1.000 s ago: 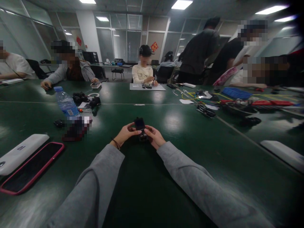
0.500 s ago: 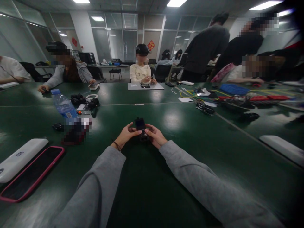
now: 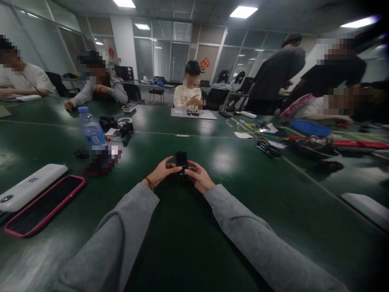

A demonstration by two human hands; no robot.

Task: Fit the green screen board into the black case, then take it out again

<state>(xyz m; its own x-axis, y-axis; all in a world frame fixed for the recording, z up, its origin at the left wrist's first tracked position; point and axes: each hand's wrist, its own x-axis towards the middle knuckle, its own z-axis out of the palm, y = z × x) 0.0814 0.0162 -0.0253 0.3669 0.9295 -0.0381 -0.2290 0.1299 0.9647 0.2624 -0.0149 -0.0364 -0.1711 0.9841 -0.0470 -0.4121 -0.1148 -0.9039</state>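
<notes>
Between my two hands is a small black handheld device (image 3: 182,159) with a dark screen on its upper half and a control area below. My left hand (image 3: 164,169) grips its left side, the thumb lying across the front under the screen. From the right, my right hand (image 3: 199,175) closes on the lower part, its thumb on the front face. The fingers behind the device are partly hidden. It is held upright, screen towards me, over the green table (image 3: 182,227); whether its base touches the table I cannot tell.
To the left lie a pink-cased phone (image 3: 45,206), a white power bank (image 3: 33,187) and a water bottle (image 3: 92,130). A black tangle of parts (image 3: 269,148) and a blue tray (image 3: 311,127) are at the right. Several people sit or stand around the table.
The view has shifted and tilted slightly, so the surroundings sit further right. My right thumb has moved a little on the device's front. Across the table, a seated person's hand has risen towards the chest.
</notes>
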